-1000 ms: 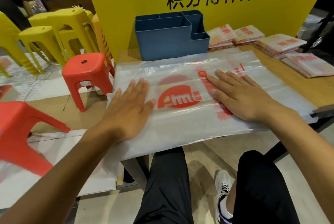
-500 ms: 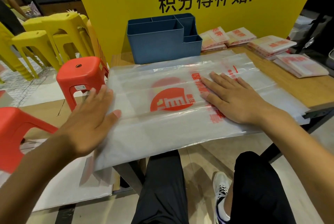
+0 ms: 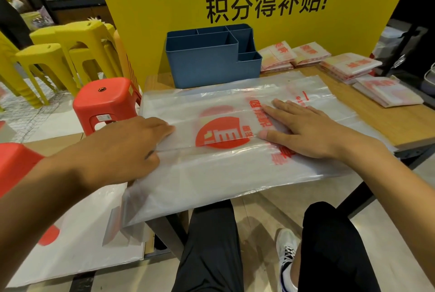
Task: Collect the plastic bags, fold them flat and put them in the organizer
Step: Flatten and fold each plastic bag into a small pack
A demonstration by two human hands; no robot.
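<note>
A large clear plastic bag [image 3: 211, 174] with a red round logo lies spread across the wooden table [image 3: 388, 122], its left end hanging over the table's edge. My left hand [image 3: 131, 148] is at the bag's left side, fingers curled over a lengthwise crease and thumb beneath, pinching the plastic. My right hand [image 3: 303, 131] lies flat with fingers spread, pressing the bag's right half down. The blue organizer [image 3: 204, 65], with several compartments that look empty, stands behind the bag against the yellow sign.
Stacks of folded bags [image 3: 350, 65] lie at the table's back right. A red stool [image 3: 106, 101] and yellow stools [image 3: 47, 56] stand to the left. More flat bags [image 3: 77, 233] lie low on the left. My legs are under the table.
My left hand slid leftward off the bag's middle to its left edge and curled its fingers onto the plastic. My right hand stayed flat on the bag.
</note>
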